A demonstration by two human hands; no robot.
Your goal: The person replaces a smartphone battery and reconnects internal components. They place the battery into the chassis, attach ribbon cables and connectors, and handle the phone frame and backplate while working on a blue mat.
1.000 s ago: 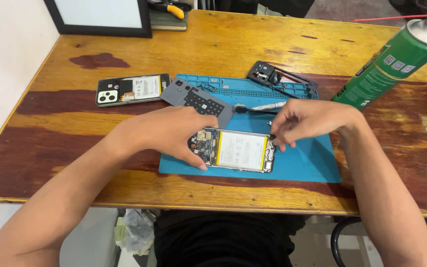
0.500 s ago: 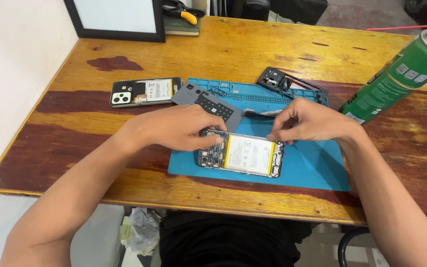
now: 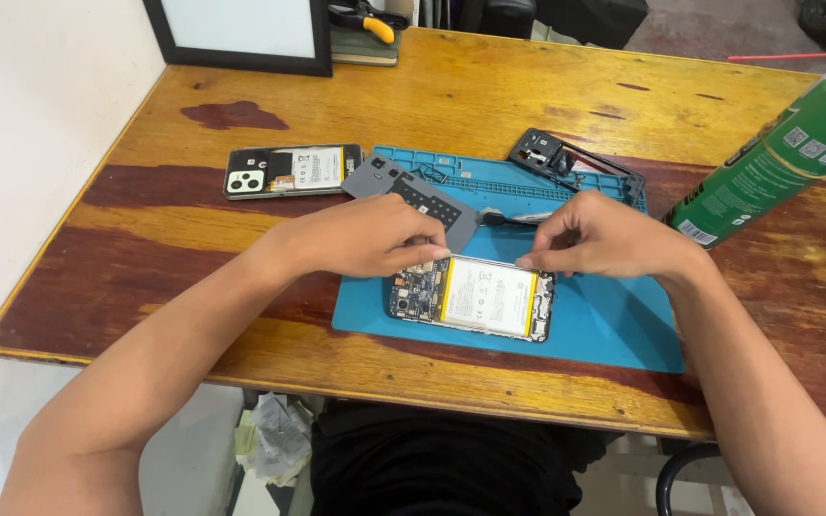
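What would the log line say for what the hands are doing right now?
left hand: on opened phone, top edge | right hand: pinching at phone's top right edge | phone: flat on blue mat | green spray can: right, untouched

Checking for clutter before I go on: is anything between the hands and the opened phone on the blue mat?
Nothing visible. The left hand and right hand both rest on the top edge of the opened phone. The grey cover and black-handled tool lie behind them.

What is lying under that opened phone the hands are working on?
The opened phone lies on a blue work mat, which rests on the wooden table. The left hand and right hand cover its top edge, hiding the mat there.
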